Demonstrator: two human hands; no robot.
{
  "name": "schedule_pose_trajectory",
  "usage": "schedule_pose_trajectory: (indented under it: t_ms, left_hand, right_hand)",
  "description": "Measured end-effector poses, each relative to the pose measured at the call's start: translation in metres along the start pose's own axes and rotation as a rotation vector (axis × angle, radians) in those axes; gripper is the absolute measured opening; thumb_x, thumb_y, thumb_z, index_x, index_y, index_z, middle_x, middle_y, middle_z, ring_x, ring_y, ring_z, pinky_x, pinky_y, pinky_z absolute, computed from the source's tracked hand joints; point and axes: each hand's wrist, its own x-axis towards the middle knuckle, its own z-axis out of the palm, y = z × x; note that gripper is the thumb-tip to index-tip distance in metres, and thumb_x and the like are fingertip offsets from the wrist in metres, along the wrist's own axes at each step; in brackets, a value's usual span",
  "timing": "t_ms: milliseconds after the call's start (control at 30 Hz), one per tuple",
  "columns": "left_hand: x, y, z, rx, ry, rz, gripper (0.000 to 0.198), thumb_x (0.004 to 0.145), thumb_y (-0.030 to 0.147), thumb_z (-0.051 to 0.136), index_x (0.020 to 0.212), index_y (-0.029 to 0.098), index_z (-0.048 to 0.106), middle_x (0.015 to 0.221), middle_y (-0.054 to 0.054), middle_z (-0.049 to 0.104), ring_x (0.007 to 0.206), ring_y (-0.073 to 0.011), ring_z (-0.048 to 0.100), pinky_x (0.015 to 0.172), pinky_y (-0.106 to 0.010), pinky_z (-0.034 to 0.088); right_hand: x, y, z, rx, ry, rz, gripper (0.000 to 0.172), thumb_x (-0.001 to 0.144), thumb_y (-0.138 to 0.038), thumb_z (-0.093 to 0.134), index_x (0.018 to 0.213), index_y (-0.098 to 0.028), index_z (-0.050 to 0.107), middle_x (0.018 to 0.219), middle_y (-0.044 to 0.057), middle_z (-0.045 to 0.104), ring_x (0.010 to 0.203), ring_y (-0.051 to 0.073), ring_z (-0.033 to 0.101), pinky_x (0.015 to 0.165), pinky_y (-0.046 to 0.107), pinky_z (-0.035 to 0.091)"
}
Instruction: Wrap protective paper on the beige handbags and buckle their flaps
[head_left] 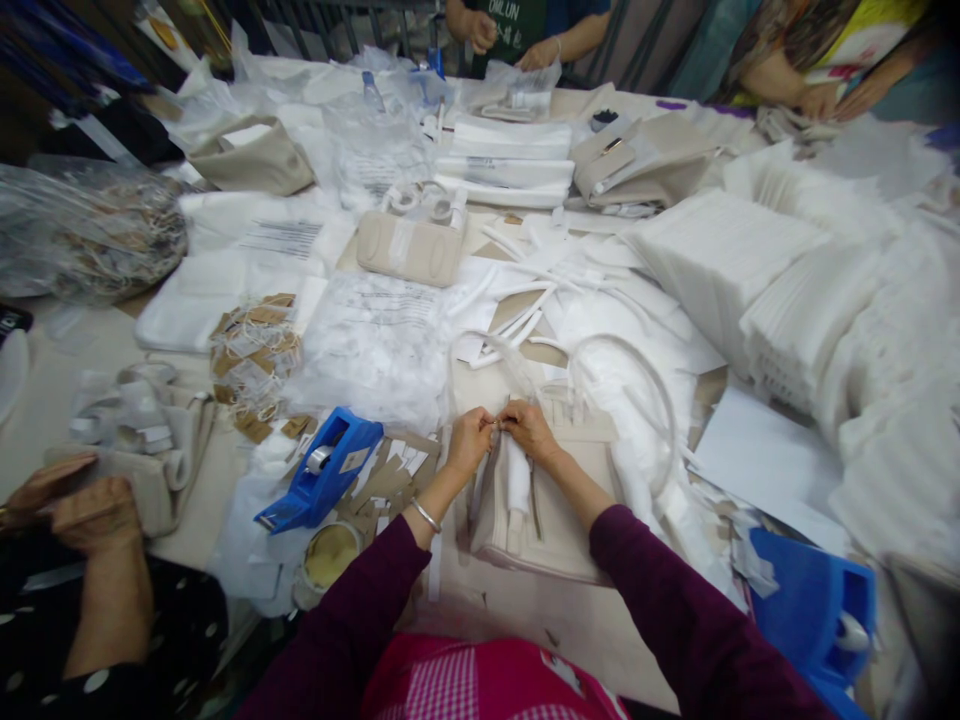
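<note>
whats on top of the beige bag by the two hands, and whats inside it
On the beige bag lies a white strip; the left hand and right hand meet near its far end. The bag's contents are hidden by its sides.

Soft, even light across the table (562,615), and the white foam sheets (727,255) glow brightest, pale and low in contrast! Shadows stay faint, soft-edged; the top left corner sinks into darkness. Wide lens bending the edges, smearing the clear plastic bag (105,235). Left hand (472,440), right hand (529,428): both slightly soft, fingertip detail lost.
</note>
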Motion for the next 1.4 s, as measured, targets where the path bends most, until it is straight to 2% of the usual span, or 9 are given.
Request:
schedule_pose_trajectory:
  t_ms: [167,333,467,600,767,867,1000,1200,1400]
  left_hand:
    - [0.007,-0.002,-0.003,0.15,0.038,-0.018,0.007,0.077,0.022,0.054,0.071,0.02,0.053,0.05,0.005,0.052,0.045,-0.0116,0.051,0.051,-0.022,0.038]
    - [0.011,0.006,-0.015,0.328,0.179,-0.026,0.013,0.08,0.025,0.052,0.068,0.02,0.052,0.05,0.003,0.053,0.051,-0.0135,0.054,0.057,-0.024,0.038]
    - [0.002,0.01,-0.028,0.353,0.196,-0.01,0.013,0.081,0.026,0.049,0.071,0.02,0.053,0.052,0.003,0.054,0.05,-0.0128,0.054,0.056,-0.023,0.037]
    - [-0.016,0.008,-0.035,0.315,0.202,0.05,0.013,0.082,0.027,0.047,0.072,0.021,0.052,0.057,0.004,0.056,0.048,-0.011,0.053,0.055,-0.022,0.036]
    - [-0.033,-0.001,-0.032,0.272,0.148,0.04,0.017,0.083,0.027,0.046,0.069,0.02,0.052,0.055,0.005,0.054,0.043,-0.0094,0.049,0.054,-0.021,0.035]
    - [-0.033,-0.002,-0.024,0.292,0.14,0.026,0.006,0.079,0.02,0.052,0.075,0.018,0.057,0.062,0.003,0.058,0.047,-0.0093,0.051,0.056,-0.022,0.036]
    - [-0.028,0.009,-0.011,0.489,0.122,0.108,0.012,0.074,0.018,0.061,0.086,0.018,0.062,0.078,-0.003,0.063,0.067,-0.0139,0.056,0.064,-0.024,0.037]
    - [-0.024,0.032,0.006,0.77,0.165,0.059,0.013,0.077,0.013,0.052,0.068,0.018,0.06,0.082,-0.006,0.063,0.075,-0.0168,0.056,0.061,-0.025,0.033]
    - [-0.022,0.056,-0.005,0.748,0.435,-0.036,0.012,0.083,0.018,0.046,0.08,0.019,0.058,0.086,-0.006,0.062,0.075,-0.0176,0.055,0.06,-0.026,0.032]
  right_hand:
    - [0.003,-0.008,0.0,0.06,0.003,0.07,0.018,0.071,-0.005,0.061,0.077,-0.018,0.072,0.075,0.005,0.067,0.079,0.018,0.059,0.077,0.031,0.045]
    - [-0.006,-0.031,-0.033,0.565,0.125,0.135,0.033,0.08,-0.017,0.053,0.111,-0.02,0.064,0.09,0.004,0.071,0.083,0.016,0.064,0.083,0.034,0.05]
    - [-0.052,-0.047,-0.088,0.704,0.408,0.204,0.028,0.081,-0.03,0.057,0.105,-0.019,0.067,0.098,0.007,0.07,0.088,0.019,0.065,0.087,0.039,0.05]
    - [-0.131,-0.039,-0.121,0.61,0.656,0.391,0.029,0.078,-0.036,0.062,0.101,-0.019,0.068,0.094,0.008,0.071,0.083,0.019,0.066,0.088,0.042,0.05]
    - [-0.227,-0.007,-0.111,0.613,0.882,0.608,0.036,0.067,-0.04,0.072,0.092,-0.015,0.07,0.087,0.01,0.071,0.074,0.02,0.067,0.077,0.041,0.054]
    - [-0.261,0.005,-0.098,0.643,0.914,0.663,0.036,0.063,-0.039,0.074,0.091,-0.016,0.07,0.086,0.01,0.071,0.074,0.02,0.067,0.073,0.037,0.054]
    - [-0.273,0.003,-0.089,0.718,0.881,0.673,0.036,0.063,-0.037,0.074,0.092,-0.016,0.07,0.084,0.009,0.071,0.072,0.019,0.066,0.072,0.036,0.054]
    - [-0.279,-0.008,-0.096,0.707,0.8,0.644,0.031,0.067,-0.04,0.071,0.088,-0.018,0.072,0.081,0.008,0.072,0.069,0.019,0.065,0.068,0.035,0.055]
    - [-0.307,0.005,-0.103,0.747,0.81,0.68,0.031,0.065,-0.039,0.072,0.087,-0.018,0.071,0.082,0.008,0.072,0.07,0.019,0.065,0.067,0.035,0.054]
